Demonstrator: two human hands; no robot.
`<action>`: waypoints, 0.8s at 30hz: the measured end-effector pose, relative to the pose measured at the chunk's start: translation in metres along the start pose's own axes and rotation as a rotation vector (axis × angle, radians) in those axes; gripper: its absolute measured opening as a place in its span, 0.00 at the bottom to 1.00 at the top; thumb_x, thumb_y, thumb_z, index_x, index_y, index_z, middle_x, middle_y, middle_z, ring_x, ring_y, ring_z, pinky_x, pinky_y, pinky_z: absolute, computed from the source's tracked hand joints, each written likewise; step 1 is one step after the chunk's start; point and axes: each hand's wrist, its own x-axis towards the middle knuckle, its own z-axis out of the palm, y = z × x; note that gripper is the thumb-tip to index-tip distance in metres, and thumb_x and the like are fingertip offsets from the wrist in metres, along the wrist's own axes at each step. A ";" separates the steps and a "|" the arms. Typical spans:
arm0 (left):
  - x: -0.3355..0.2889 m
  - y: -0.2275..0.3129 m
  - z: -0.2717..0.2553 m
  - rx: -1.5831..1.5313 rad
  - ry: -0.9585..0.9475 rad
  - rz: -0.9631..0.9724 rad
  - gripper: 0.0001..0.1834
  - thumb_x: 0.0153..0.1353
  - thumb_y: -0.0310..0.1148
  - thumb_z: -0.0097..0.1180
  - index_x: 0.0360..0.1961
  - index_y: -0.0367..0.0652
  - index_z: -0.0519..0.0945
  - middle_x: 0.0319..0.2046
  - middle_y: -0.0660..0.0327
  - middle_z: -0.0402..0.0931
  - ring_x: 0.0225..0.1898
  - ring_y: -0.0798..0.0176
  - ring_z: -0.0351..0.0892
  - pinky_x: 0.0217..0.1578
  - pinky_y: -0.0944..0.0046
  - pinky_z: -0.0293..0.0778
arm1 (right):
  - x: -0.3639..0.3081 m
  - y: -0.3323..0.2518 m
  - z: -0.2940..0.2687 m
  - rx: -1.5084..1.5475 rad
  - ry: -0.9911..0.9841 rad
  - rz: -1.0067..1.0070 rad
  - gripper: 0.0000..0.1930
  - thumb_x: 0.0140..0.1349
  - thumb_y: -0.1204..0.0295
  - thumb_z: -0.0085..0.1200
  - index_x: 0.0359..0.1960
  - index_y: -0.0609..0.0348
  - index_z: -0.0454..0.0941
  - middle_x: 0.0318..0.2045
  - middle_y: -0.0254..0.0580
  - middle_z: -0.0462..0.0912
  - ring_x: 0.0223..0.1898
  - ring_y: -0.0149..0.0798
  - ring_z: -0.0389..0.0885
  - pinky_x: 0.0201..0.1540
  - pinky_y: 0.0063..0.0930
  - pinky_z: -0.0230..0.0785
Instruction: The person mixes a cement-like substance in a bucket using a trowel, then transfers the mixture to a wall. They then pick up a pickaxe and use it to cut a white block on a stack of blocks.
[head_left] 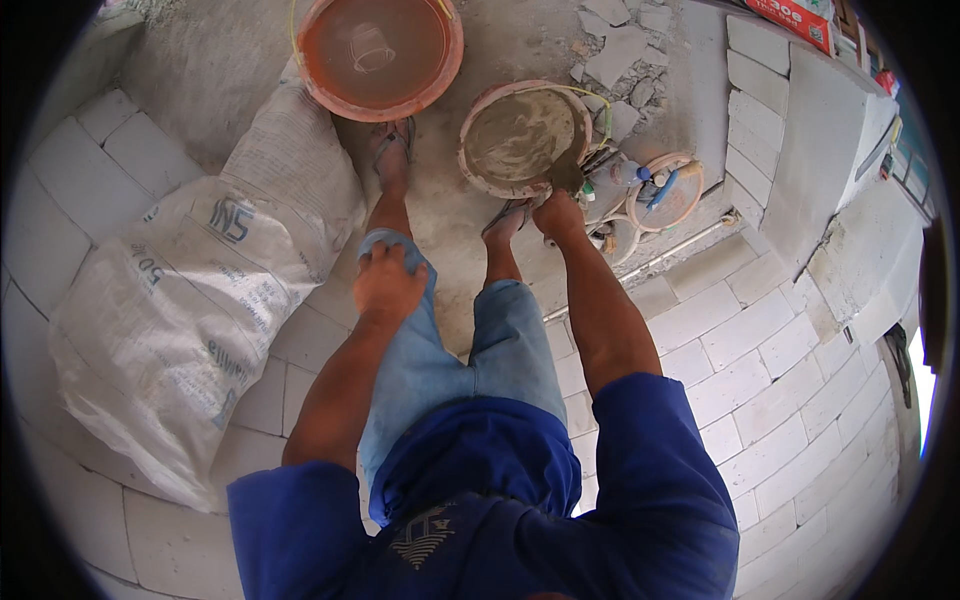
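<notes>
My left hand (388, 284) rests on my left knee, fingers spread over the light blue denim. My right hand (558, 216) is closed at the near right rim of a round tub (470, 165) of wet grey mortar (522, 140). It grips what looks like a trowel (567, 176), whose mortar-coated blade lies at the tub's edge; the handle is hidden in my fist. Smeared swirls mark the mortar's surface. To the left of this tub stands a larger orange basin (452, 62) holding murky brownish water (375, 50).
A large white woven sack (180, 310) slumps at my left. Beside the mortar tub are a plastic bottle (620, 175) and a pale bucket (690, 190) with a blue-handled item. Broken rubble (620, 55) lies at the far side. A thin pipe (680, 245) runs along the white block wall (770, 370).
</notes>
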 end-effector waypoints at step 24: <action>0.008 0.013 0.007 0.182 0.020 0.011 0.30 0.63 0.51 0.59 0.63 0.49 0.76 0.65 0.54 0.68 0.66 0.44 0.68 0.62 0.47 0.73 | -0.018 -0.030 0.004 0.974 -0.511 0.262 0.14 0.67 0.63 0.56 0.48 0.56 0.74 0.27 0.43 0.76 0.23 0.39 0.78 0.20 0.37 0.72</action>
